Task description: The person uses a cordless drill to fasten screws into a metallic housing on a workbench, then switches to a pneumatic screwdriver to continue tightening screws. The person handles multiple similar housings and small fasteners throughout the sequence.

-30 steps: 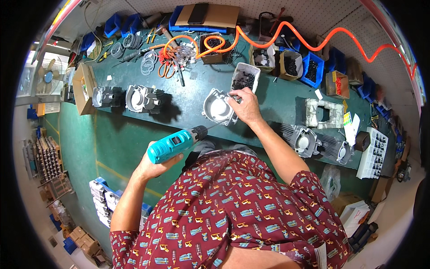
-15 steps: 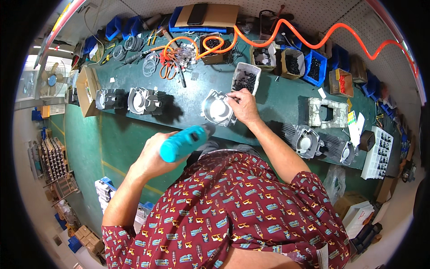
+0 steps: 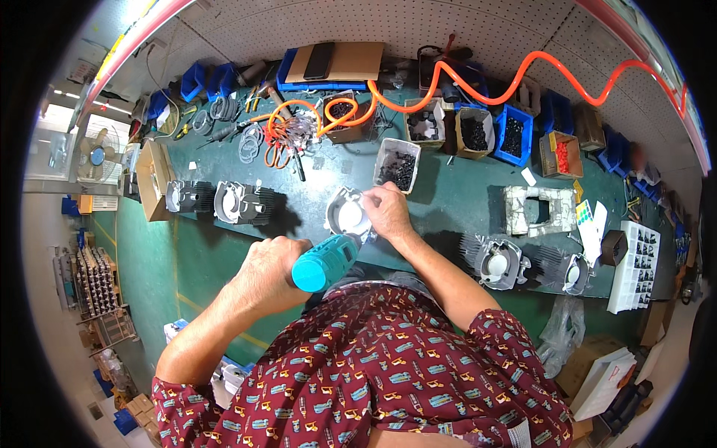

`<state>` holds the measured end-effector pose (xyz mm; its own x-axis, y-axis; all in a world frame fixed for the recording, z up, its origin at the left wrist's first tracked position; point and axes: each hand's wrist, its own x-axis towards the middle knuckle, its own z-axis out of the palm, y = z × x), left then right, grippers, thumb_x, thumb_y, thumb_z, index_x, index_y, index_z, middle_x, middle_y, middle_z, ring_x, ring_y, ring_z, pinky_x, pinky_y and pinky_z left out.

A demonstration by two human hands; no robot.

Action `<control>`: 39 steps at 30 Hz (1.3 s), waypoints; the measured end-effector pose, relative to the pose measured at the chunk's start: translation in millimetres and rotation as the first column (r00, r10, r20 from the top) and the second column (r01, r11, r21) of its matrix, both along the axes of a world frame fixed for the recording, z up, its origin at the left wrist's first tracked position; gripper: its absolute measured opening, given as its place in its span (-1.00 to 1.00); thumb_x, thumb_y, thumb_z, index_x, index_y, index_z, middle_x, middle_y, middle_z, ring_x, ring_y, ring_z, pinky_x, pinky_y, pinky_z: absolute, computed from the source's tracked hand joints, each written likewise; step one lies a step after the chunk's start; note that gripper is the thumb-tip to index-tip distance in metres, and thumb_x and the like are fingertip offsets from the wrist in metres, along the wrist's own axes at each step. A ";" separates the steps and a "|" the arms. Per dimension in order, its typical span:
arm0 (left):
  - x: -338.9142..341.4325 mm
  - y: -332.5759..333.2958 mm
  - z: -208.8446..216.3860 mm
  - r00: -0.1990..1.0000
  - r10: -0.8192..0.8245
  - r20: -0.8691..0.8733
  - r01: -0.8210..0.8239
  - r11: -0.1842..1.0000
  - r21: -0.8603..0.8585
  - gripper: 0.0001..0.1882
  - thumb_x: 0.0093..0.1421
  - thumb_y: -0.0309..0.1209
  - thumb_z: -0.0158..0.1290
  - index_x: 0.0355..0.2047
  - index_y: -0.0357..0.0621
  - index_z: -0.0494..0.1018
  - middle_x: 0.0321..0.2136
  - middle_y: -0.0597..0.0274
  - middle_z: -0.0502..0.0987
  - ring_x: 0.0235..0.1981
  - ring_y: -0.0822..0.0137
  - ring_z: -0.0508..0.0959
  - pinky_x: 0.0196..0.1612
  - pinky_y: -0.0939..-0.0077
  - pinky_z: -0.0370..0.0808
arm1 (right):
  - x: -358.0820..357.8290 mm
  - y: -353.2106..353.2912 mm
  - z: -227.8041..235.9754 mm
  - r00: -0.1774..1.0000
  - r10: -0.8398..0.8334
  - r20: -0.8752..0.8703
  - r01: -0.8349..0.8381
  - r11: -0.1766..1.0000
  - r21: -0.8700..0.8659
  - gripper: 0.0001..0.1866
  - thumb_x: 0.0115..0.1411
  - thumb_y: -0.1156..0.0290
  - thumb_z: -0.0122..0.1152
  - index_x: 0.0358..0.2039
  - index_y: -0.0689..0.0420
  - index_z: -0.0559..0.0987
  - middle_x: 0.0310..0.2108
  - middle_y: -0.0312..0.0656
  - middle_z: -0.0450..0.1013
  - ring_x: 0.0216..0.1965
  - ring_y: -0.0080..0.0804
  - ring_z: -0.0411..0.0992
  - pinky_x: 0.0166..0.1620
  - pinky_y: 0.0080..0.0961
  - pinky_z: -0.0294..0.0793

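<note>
Holding turquoise drill [image 3: 324,265] in left grip [image 3: 272,274], right grip [image 3: 389,211] at silvery, pale-centred housing [image 3: 348,216], hold unclear

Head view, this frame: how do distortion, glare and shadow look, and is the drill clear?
Head view: the far side of the bench arches, corners black; head view: window at left washed out, dark shadow right of the second metal housing from the left; head view: teal drill body clear, bit hard to make out.

Workshop, workbench [image 3: 455,198], parts bins [image 3: 512,158], metal castings [image 3: 349,216], power drill [image 3: 326,265], pegboard [image 3: 478,26]
</note>
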<state>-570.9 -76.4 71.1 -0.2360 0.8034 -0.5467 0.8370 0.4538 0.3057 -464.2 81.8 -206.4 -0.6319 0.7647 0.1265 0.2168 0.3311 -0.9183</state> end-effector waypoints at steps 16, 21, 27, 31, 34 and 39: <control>24.1 -90.0 2.0 0.816 0.493 0.302 -0.566 0.787 0.245 -0.65 0.10 -0.21 0.38 -0.19 -0.13 0.63 -0.41 0.02 0.69 -0.39 0.06 0.71 -0.22 0.24 0.64 | -31.9 140.8 -65.9 0.581 0.425 0.694 -0.703 0.692 0.165 -0.72 0.03 0.46 0.30 -0.19 0.15 0.68 -0.10 0.09 0.55 0.05 0.09 0.51 0.12 -0.06 0.54; 44.9 -131.2 -13.9 0.734 0.554 0.392 -0.677 0.644 0.357 -0.70 0.15 -0.28 0.36 -0.19 -0.17 0.63 -0.45 0.09 0.67 -0.47 0.26 0.64 -0.27 0.35 0.60 | -56.2 135.6 -74.2 0.141 0.232 0.962 -0.840 0.543 -0.008 -0.58 0.12 0.40 0.42 0.02 0.11 0.64 0.12 0.06 0.52 0.16 -0.03 0.51 0.18 -0.16 0.56; 56.7 -163.5 -10.3 0.651 0.641 0.406 -0.759 0.557 0.338 -0.62 0.20 -0.41 0.34 0.02 -0.18 0.59 -0.26 0.20 0.67 -0.28 0.43 0.58 -0.12 0.42 0.57 | -68.6 130.4 -97.0 0.086 0.179 0.980 -0.897 0.442 -0.002 -0.69 0.26 0.42 0.20 0.00 0.09 0.69 0.08 0.05 0.56 0.12 -0.02 0.54 0.13 -0.16 0.57; 52.0 -179.2 -17.9 0.624 0.641 0.447 -0.780 0.475 0.407 -0.69 0.18 -0.35 0.34 -0.11 -0.20 0.62 -0.38 0.12 0.68 -0.41 0.36 0.60 -0.20 0.39 0.58 | -65.1 126.7 -85.7 0.164 0.278 0.946 -0.876 0.483 0.010 -0.77 0.17 0.50 0.22 -0.18 0.17 0.73 -0.08 0.11 0.62 -0.01 0.07 0.61 0.05 -0.07 0.62; 24.5 -188.1 -24.2 0.639 0.610 0.468 -0.769 0.507 0.390 -0.68 0.18 -0.35 0.35 -0.10 -0.20 0.62 -0.37 0.13 0.69 -0.40 0.38 0.59 -0.18 0.40 0.58 | -61.6 136.8 -97.1 0.434 0.270 0.859 -0.734 0.659 0.164 -0.76 0.08 0.56 0.22 -0.24 0.13 0.73 -0.19 0.15 0.62 -0.09 0.14 0.60 0.02 -0.04 0.60; -37.1 -200.7 -42.6 0.650 0.527 0.548 -0.755 0.528 0.388 -0.67 0.17 -0.37 0.36 -0.09 -0.21 0.62 -0.35 0.15 0.69 -0.36 0.47 0.57 -0.16 0.43 0.58 | -42.6 147.9 -58.3 0.837 0.305 0.454 -0.275 0.952 -0.131 -0.81 0.09 0.54 0.39 -0.25 0.25 0.70 -0.36 -0.03 0.66 -0.32 -0.24 0.64 -0.20 -0.35 0.66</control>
<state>-608.0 -277.1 28.6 -0.7137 0.6642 -0.2224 0.1756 0.4770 0.8612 -506.8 229.7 -264.8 -0.7992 0.5338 -0.2762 0.5245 0.3951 -0.7541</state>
